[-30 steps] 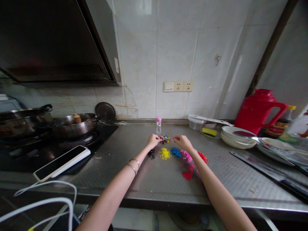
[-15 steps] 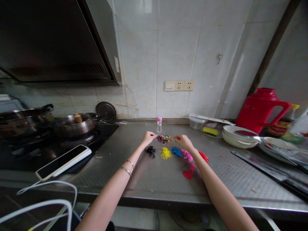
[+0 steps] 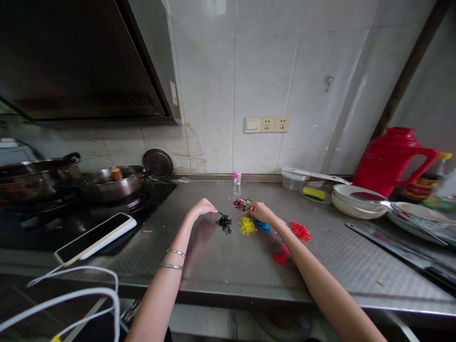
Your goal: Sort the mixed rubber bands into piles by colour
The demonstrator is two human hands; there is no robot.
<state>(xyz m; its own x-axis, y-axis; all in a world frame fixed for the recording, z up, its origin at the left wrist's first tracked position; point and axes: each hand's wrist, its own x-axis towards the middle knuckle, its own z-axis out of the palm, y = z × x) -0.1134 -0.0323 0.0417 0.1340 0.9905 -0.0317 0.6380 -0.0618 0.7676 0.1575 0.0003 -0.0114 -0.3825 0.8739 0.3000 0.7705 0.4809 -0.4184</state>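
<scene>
Small rubber bands lie sorted by colour on the steel counter (image 3: pixel 228 266): a black pile (image 3: pixel 224 222), a yellow pile (image 3: pixel 246 226), a blue pile (image 3: pixel 262 227), a red pile (image 3: pixel 301 231) and a mixed pile (image 3: pixel 242 204). My left hand (image 3: pixel 204 208) hovers just left of the black pile, fingers pinched on a black band. My right hand (image 3: pixel 259 212) rests at the mixed pile's right edge, fingers curled on a small band whose colour I cannot make out. A tiny clear bottle with a pink cap (image 3: pixel 237 183) stands behind the piles.
A stove with two pans (image 3: pixel 107 183) and a phone (image 3: pixel 95 237) is at the left, with white cables (image 3: pixel 71 294) near the front edge. At the right stand a red jug (image 3: pixel 390 161), stacked plates (image 3: pixel 356 197), a sponge (image 3: pixel 311 193) and a long knife (image 3: pixel 399 249).
My left hand moved left from the mixed pile to the black pile with a black band. My right hand shifted left toward the mixed pile, covering the pink pile.
</scene>
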